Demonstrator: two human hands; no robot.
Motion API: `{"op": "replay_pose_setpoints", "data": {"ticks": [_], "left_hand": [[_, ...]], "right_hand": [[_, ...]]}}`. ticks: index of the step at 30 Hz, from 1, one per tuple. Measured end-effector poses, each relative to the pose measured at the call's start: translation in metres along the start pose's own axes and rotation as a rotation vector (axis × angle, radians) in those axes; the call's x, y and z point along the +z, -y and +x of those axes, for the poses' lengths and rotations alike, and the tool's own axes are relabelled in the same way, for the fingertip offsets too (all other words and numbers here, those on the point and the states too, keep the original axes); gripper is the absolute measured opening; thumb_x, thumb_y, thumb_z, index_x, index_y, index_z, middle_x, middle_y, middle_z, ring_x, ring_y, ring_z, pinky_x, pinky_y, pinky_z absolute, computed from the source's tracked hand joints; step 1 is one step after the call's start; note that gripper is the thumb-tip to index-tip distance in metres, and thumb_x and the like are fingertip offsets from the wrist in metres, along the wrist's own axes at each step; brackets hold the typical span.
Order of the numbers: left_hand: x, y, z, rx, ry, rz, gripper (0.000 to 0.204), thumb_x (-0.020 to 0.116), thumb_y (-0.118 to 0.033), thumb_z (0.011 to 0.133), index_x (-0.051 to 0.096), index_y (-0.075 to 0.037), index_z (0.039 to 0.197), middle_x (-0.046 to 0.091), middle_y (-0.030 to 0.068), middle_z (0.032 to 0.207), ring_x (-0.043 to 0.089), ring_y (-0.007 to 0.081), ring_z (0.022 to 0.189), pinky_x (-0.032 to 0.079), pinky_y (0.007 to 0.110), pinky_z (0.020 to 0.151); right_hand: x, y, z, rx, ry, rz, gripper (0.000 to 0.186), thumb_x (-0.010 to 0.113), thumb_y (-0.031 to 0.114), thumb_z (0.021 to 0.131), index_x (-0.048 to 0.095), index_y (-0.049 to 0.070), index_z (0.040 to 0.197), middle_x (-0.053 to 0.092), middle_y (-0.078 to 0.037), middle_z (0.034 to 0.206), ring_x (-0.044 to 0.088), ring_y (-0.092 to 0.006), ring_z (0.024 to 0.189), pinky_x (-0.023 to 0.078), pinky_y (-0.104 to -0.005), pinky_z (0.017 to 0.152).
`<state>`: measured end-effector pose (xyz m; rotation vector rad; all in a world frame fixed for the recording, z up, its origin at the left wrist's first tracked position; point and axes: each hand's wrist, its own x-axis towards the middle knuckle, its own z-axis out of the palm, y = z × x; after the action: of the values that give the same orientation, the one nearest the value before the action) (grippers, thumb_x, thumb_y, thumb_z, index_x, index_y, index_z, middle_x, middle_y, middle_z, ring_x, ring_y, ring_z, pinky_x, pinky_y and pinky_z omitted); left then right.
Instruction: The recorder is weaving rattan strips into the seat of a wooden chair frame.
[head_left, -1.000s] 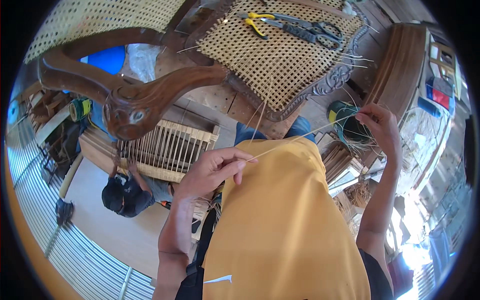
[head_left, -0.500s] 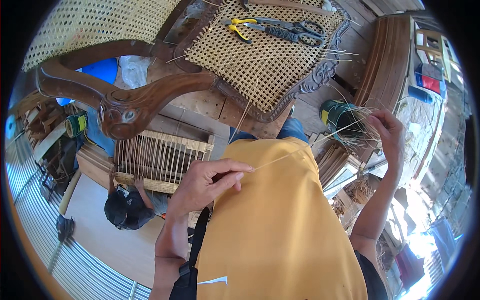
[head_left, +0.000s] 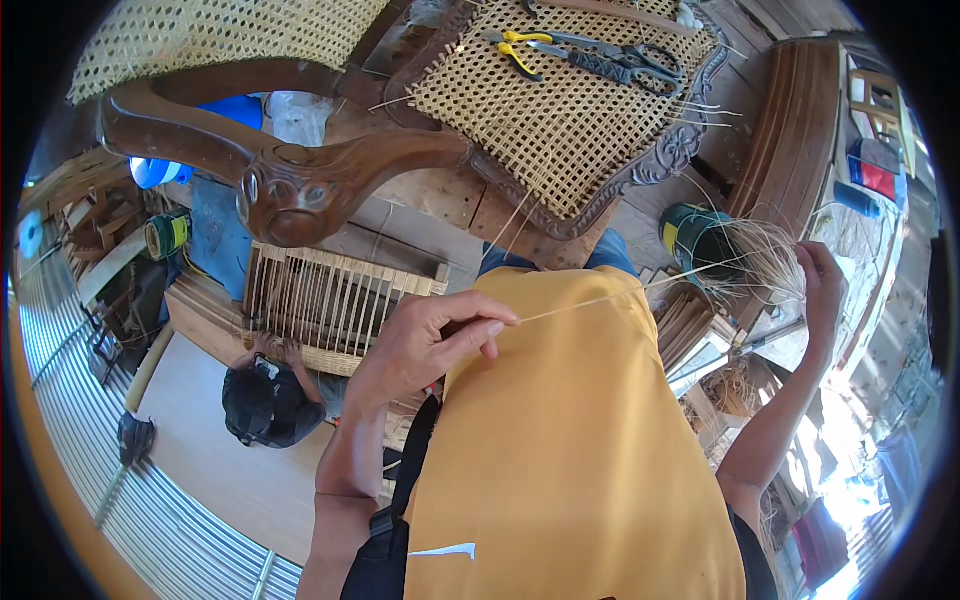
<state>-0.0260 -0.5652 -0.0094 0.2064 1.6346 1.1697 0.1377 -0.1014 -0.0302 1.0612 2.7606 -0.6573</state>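
My left hand (head_left: pixel 425 340) is closed in a pinch on one end of a thin cane strand (head_left: pixel 600 297), in front of my yellow apron (head_left: pixel 560 440). The strand stretches taut up and right toward a loose bundle of cane strands (head_left: pixel 765 250). My right hand (head_left: pixel 822 285) is closed on that bundle, beside the mouth of a green can (head_left: pixel 690 235). Ahead lies a carved wooden chair seat (head_left: pixel 560 130) woven with open cane mesh. On the mesh rest yellow-handled pliers (head_left: pixel 518 55) and scissors (head_left: pixel 640 68) with dark grips.
A carved chair arm (head_left: pixel 300 185) and a woven cane back (head_left: pixel 220 45) stand at the left. Below them a person in a dark cap (head_left: pixel 255 400) works at a slatted woven frame (head_left: pixel 320 305). Stacked wooden boards (head_left: pixel 790 110) stand at the right.
My right hand has moved slightly right and down, and the bundle of strands has been drawn out toward it. My left hand keeps its pinch. The whole view has shifted a little.
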Motion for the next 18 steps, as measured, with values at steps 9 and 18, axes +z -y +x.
{"op": "replay_pose_setpoints", "data": {"ticks": [9,18], "left_hand": [[-0.017,0.017,-0.009,0.027,-0.016,0.011,0.015,0.057,-0.002,0.091,0.068,0.0,0.102,0.064,0.0046,0.077,0.062,0.0087,0.072,0.049,0.023,0.066],[-0.044,0.082,0.004,0.163,-0.409,1.274,0.021,0.051,-0.003,0.091,0.065,0.003,0.106,0.065,0.016,0.107,0.062,0.03,0.105,0.048,0.033,0.089]], "right_hand": [[-0.01,-0.038,0.015,0.04,-0.076,-0.085,0.024,0.059,0.023,0.091,0.066,0.004,0.102,0.068,-0.014,0.091,0.064,-0.024,0.086,0.045,-0.0329,0.08],[0.075,0.1,-0.03,-0.317,0.267,0.117,0.02,0.061,-0.001,0.075,0.069,0.006,0.092,0.066,-0.009,0.084,0.063,-0.0261,0.084,0.049,-0.0346,0.078]]}}
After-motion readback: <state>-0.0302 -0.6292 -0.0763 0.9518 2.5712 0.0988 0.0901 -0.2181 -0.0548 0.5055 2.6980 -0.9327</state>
